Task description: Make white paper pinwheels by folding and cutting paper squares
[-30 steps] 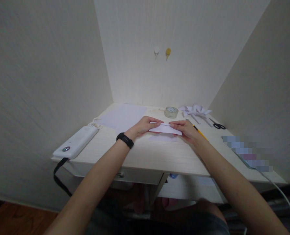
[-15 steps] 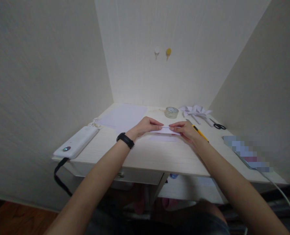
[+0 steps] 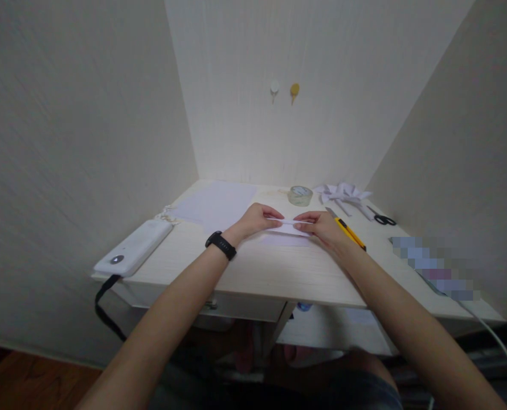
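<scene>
Pale cream walls close in on three sides of a light wood-grain worktop (image 3: pixel 253 273), seen from the single head view. Near the middle of the worktop lies a small white folded paper (image 3: pixel 291 228), and everything else is placed from it.

The left hand (image 3: pixel 257 219) lies just left of the folded paper, fingers curled over its left end and pressing it down; a black wristband (image 3: pixel 221 245) circles that wrist. The right hand (image 3: pixel 322 226) lies just right of the paper, thumb and fingers pinched on its right end. The two sets of fingertips nearly meet over the paper's upper edge. The paper's near edge rests on the worktop; whether its far edge is lifted cannot be told.

Behind and left of the folded paper lies a flat white sheet (image 3: pixel 215 203). Behind it to the right stands a roll of clear tape (image 3: pixel 300 195), and farther right a white paper pinwheel (image 3: pixel 343 193) and black-handled scissors (image 3: pixel 381 218). A yellow utility knife (image 3: pixel 348 231) lies just right of the right hand. Far left, at the worktop's edge, sits a white power bank (image 3: pixel 133 248).
</scene>
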A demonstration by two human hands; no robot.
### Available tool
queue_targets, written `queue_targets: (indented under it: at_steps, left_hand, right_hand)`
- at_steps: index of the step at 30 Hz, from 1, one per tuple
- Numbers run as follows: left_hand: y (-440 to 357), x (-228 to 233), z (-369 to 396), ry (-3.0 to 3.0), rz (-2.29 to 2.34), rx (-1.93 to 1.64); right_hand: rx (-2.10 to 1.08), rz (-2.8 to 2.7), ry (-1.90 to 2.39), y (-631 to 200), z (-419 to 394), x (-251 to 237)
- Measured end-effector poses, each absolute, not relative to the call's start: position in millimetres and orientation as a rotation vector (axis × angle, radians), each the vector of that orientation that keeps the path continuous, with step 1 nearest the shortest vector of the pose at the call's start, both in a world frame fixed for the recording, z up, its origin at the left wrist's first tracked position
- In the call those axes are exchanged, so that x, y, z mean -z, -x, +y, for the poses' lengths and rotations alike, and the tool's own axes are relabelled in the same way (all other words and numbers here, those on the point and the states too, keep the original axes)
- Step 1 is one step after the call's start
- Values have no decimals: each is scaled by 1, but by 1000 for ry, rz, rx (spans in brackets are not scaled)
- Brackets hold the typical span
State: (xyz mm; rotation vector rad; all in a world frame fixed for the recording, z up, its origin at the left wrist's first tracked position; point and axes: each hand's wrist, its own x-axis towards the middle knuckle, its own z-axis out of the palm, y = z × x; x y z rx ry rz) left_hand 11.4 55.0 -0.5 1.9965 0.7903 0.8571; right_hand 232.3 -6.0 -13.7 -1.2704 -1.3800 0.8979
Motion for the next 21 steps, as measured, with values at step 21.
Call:
queue_targets:
  at_steps: [21]
  left_hand:
    - [-10, -9, 47, -1939, 756, -646]
  right_hand:
    - [-1002, -1369, 1276, -231, -10, 7]
